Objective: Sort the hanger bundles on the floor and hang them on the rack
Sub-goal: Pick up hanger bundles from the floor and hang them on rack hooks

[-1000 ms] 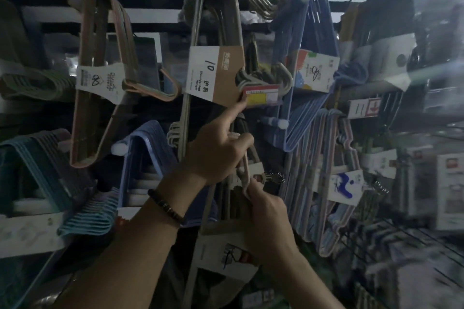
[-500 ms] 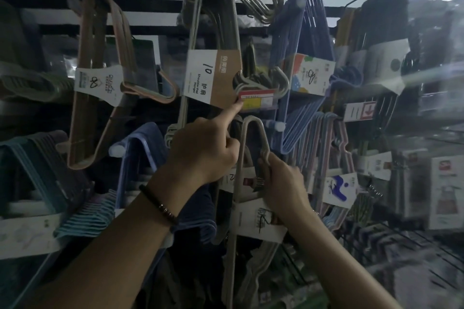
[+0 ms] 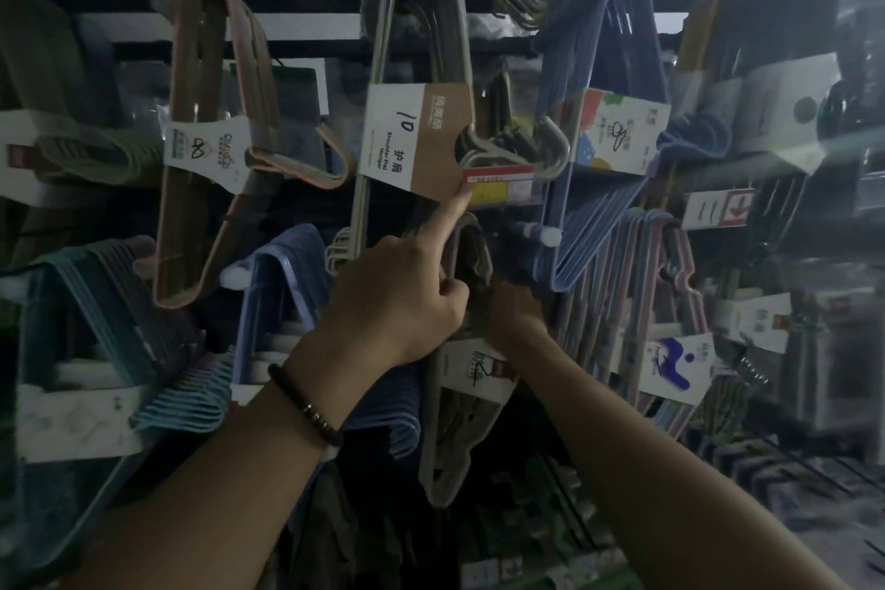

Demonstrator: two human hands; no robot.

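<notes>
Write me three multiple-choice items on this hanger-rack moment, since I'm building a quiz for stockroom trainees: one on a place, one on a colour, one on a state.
1. Where does the index fingertip of the left hand touch?
A. the red-and-yellow price tag
B. a blue bundle's card
C. the rack's top bar

2. What colour is the hanger bundle at the right hand?
A. red
B. grey
C. green

3. How is the right hand?
A. flat and open
B. out of view
C. gripping the hanger bundle

Key:
1 A, the raised fingertip meets the tag's lower left corner.
2 B, its frames show dull grey.
3 C, its fingers curl round the frames.
</notes>
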